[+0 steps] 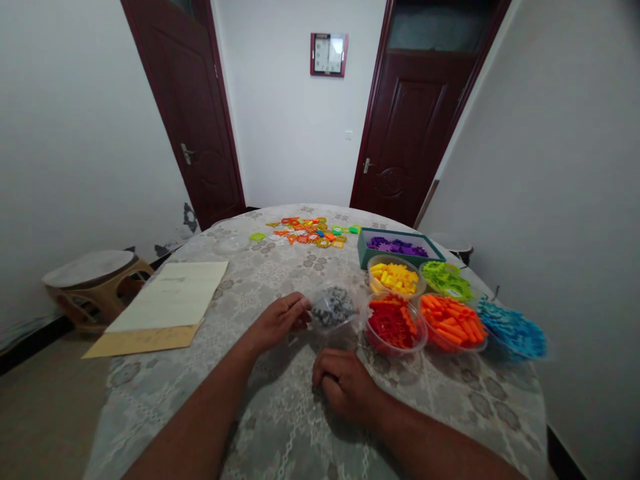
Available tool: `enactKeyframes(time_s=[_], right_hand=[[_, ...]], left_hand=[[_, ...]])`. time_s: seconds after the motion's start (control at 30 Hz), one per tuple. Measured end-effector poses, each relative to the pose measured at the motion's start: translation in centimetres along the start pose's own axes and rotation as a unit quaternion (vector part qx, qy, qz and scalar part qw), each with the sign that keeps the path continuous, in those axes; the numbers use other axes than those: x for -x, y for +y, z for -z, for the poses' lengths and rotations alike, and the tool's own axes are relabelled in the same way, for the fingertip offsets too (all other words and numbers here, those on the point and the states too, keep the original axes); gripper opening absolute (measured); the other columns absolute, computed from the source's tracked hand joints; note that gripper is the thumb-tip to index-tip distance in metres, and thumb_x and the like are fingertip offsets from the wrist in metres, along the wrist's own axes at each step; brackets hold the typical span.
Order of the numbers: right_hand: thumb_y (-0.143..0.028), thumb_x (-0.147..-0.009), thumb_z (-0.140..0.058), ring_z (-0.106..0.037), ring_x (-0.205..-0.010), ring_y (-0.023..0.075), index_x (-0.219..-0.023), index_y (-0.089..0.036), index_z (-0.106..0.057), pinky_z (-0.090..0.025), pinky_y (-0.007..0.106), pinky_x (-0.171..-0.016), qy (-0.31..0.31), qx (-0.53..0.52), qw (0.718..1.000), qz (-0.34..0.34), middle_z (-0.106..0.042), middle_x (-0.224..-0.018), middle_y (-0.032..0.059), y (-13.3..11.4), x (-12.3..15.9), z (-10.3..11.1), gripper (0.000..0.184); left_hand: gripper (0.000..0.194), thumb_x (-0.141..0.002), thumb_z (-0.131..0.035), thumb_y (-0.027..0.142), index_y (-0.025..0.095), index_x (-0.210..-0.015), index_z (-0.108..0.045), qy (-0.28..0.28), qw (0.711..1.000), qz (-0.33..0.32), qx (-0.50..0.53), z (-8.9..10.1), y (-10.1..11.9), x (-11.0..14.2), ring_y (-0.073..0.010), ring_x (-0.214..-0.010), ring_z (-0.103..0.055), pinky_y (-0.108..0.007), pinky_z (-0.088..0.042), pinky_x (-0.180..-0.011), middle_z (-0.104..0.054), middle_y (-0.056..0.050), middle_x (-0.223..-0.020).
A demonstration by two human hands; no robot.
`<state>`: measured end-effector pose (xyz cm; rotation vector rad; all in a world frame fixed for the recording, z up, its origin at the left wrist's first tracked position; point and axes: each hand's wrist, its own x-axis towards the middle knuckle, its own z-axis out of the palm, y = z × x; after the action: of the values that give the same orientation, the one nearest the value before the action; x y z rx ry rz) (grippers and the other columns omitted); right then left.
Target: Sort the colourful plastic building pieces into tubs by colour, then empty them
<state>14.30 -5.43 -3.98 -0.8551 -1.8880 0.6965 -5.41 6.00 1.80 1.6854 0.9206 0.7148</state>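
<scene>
At the middle of the table, my left hand (286, 316) pinches the left rim of a clear plastic container of small grey pieces (334, 305). The container seems slightly tilted. My right hand (346, 381) is curled into a fist just in front of it, low over the tablecloth; whatever is inside the fingers, if anything, is hidden. To the right of the grey pieces stands a clear tub of red pieces (393, 321), with a tub of yellow pieces (395, 278) behind it.
Further right are tubs of orange (453, 321), light green (447, 280) and blue pieces (513, 330). A green box (367, 257) holds purple pieces. Mixed colourful pieces (305, 232) lie scattered at the back. Paper sheets (167, 293) lie at the left edge, near a stool (90, 270).
</scene>
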Motion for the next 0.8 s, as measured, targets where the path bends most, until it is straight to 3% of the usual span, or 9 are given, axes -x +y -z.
enactKeyframes(time_s=[0.17, 0.37, 0.53, 0.63, 0.8], right_hand=[[-0.003, -0.070, -0.048, -0.062, -0.073, 0.0141, -0.075, -0.021, -0.065, -0.045, 0.023, -0.071, 0.008, -0.011, 0.999, -0.030, -0.065, -0.076, -0.0005, -0.1, 0.2, 0.2, 0.026], [-0.003, -0.071, -0.048, -0.062, -0.072, 0.0140, -0.075, -0.021, -0.065, -0.045, 0.024, -0.071, 0.014, -0.014, 0.999, -0.048, -0.065, -0.076, -0.0005, -0.4, 0.0, 0.3, 0.025], [-0.004, -0.071, -0.047, -0.063, -0.074, 0.0141, -0.076, -0.021, -0.066, -0.046, 0.024, -0.073, 0.009, -0.007, 0.998, -0.060, -0.066, -0.077, -0.0003, -0.3, 0.0, 0.3, 0.026], [-0.004, -0.071, -0.047, -0.063, -0.073, 0.0139, -0.075, -0.021, -0.066, -0.046, 0.024, -0.073, 0.007, -0.004, 0.998, -0.064, -0.066, -0.077, -0.0004, -0.3, 0.0, 0.4, 0.025], [-0.005, -0.071, -0.048, -0.063, -0.073, 0.0139, -0.076, -0.021, -0.066, -0.046, 0.023, -0.072, 0.007, 0.002, 0.998, -0.061, -0.067, -0.077, -0.0004, -0.3, -0.1, 0.5, 0.025]], left_hand=[[0.050, -0.093, -0.063, 0.066, 0.016, -0.098, -0.065, -0.064, 0.982, 0.103, 0.148, 3.3, -1.6, 0.6, -0.0198, -0.066, -0.071, -0.030, -0.054, -0.063, -0.077, -0.012, -0.084], [0.041, -0.089, -0.071, 0.056, 0.016, -0.095, -0.064, -0.042, 0.944, 0.227, 0.237, 6.7, -3.9, 0.8, -0.0200, -0.052, -0.067, -0.028, -0.052, -0.048, -0.078, -0.016, -0.077], [0.037, -0.089, -0.068, 0.050, 0.015, -0.078, -0.065, -0.024, 0.949, 0.224, 0.223, 7.2, -4.3, 0.7, -0.0128, -0.034, -0.045, -0.029, -0.052, -0.043, -0.069, -0.009, -0.057], [0.037, -0.091, -0.066, 0.050, 0.016, -0.078, -0.067, -0.018, 0.954, 0.214, 0.207, 7.2, -4.0, 0.8, -0.0090, -0.032, -0.032, -0.030, -0.055, -0.045, -0.058, -0.001, -0.047], [0.040, -0.094, -0.066, 0.054, 0.016, -0.082, -0.069, -0.020, 0.967, 0.165, 0.193, 7.3, -3.5, 0.9, -0.0082, -0.033, -0.024, -0.026, -0.050, -0.041, -0.039, 0.008, -0.041]])
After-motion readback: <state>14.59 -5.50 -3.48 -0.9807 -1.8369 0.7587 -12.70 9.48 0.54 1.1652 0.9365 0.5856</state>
